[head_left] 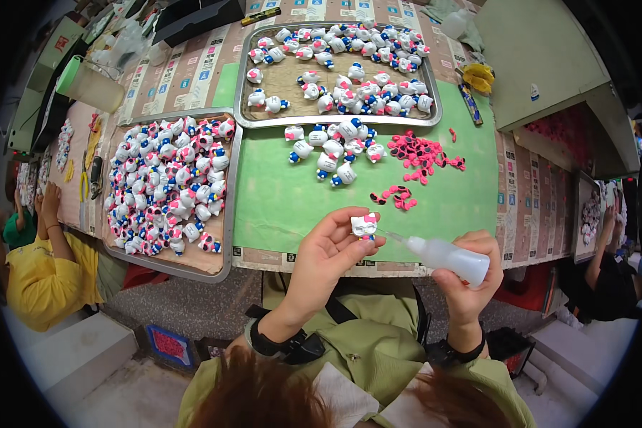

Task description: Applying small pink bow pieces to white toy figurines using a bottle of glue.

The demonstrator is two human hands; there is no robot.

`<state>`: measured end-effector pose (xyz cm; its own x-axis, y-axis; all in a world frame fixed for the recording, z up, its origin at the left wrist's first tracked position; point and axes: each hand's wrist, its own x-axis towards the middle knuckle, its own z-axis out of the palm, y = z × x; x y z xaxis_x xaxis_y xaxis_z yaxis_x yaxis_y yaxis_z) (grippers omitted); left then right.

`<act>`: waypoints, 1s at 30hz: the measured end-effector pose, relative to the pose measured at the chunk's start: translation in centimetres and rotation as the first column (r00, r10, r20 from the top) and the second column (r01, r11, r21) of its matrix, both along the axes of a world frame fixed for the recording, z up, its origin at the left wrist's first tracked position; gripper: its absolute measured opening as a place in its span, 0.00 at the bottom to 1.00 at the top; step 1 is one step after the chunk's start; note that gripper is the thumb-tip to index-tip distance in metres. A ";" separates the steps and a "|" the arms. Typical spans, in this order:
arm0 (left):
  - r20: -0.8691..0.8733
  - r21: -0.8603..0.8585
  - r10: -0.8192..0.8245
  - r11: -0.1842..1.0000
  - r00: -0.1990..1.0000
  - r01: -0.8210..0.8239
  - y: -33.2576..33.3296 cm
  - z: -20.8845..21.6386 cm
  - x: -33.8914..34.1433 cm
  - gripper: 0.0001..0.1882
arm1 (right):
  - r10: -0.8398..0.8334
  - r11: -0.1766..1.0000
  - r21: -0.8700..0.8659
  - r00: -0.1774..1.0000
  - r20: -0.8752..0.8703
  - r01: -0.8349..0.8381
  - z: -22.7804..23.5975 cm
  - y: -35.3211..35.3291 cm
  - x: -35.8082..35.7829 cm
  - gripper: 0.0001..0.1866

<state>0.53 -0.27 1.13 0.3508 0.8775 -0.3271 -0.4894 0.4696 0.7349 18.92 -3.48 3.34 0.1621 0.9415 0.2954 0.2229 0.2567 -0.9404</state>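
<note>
We see a tabletop (192, 71) with a green mat (299, 200) on it. Our left hand (328, 250) is closed around a little white cat toy (364, 225) with a pink bow, just above the near edge of the mat. Our right hand (471, 274) holds a small white squeeze bottle (446, 257). Its thin tip points at the toy and comes very close to it. A few more toys sit in a loose bunch (332, 150) on the mat. Beside them lie pink bows (417, 153). A metal tray on the left (230, 207) is full of toys. Another tray at the back (339, 121) holds more. A person in yellow (43, 278) sits far to the left.
</note>
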 end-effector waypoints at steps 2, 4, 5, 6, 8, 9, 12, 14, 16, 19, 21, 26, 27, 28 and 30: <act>0.028 -0.017 0.003 1.000 1.000 -0.003 0.0 0.1 0.0 0.18 | -0.004 1.000 0.003 1.000 0.004 0.004 0.0 0.0 0.0 0.20; 0.036 -0.029 -0.002 1.000 0.999 0.003 0.0 0.1 -0.1 0.18 | 0.005 1.000 0.004 1.000 0.016 -0.005 0.0 0.0 0.0 0.20; 0.042 -0.026 -0.006 1.000 0.999 0.007 0.0 0.1 0.0 0.18 | 0.006 1.000 0.009 1.000 0.019 -0.006 -0.1 0.0 0.0 0.20; 0.049 -0.022 -0.009 1.000 0.999 0.010 0.0 0.0 0.0 0.18 | 0.006 1.000 0.013 1.000 0.022 -0.007 -0.2 0.0 -0.1 0.19; 0.053 -0.020 -0.007 1.000 0.999 0.008 -0.1 0.1 0.0 0.18 | 0.002 1.000 0.013 1.000 0.024 -0.002 -0.2 0.0 -0.1 0.19; 0.051 -0.022 -0.001 1.000 0.999 0.002 -0.1 0.2 0.0 0.18 | -0.004 1.000 0.010 1.000 0.023 0.003 -0.1 0.0 -0.1 0.19; 0.040 -0.017 0.019 1.000 0.999 -0.018 -0.1 0.2 -0.1 0.18 | -0.006 1.000 -0.001 0.999 0.031 0.006 -0.1 0.0 0.0 0.19; 0.024 0.000 0.032 1.000 0.999 -0.032 -0.2 0.1 -0.1 0.18 | 0.013 1.000 -0.003 0.999 0.043 -0.013 -0.1 0.0 0.2 0.19; 0.000 0.030 0.045 0.999 0.999 -0.045 -0.2 0.0 0.0 0.18 | 0.050 0.999 0.000 0.997 0.055 -0.050 -0.2 0.0 0.4 0.18; 0.001 0.035 0.081 0.996 0.997 -0.081 -0.1 0.1 0.1 0.17 | -0.162 0.976 -0.196 0.922 -0.351 0.097 -0.9 -0.1 0.8 0.20; -0.024 0.034 0.097 0.995 0.995 -0.096 0.0 -0.2 -0.2 0.18 | -0.220 0.974 -0.139 0.889 -0.401 0.178 -1.8 1.3 2.1 0.17; -0.052 0.004 0.127 0.992 0.990 -0.127 0.3 -0.6 -0.5 0.19 | -0.421 0.905 -0.134 0.892 -0.164 0.403 -4.9 4.2 5.7 0.18; -0.050 -0.001 0.131 0.991 0.990 -0.131 0.3 -0.6 -0.6 0.18 | -0.426 0.903 -0.131 0.894 -0.141 0.410 -5.4 4.4 6.1 0.19; -0.048 -0.006 0.134 0.991 0.990 -0.135 0.4 -0.4 -0.5 0.17 | -0.432 0.900 -0.128 0.894 -0.118 0.417 -6.0 4.5 6.6 0.20; -0.054 -0.012 0.141 0.990 0.989 -0.141 0.4 -0.3 -0.6 0.17 | -0.520 0.853 0.008 0.851 0.070 0.521 -6.1 4.4 6.6 0.21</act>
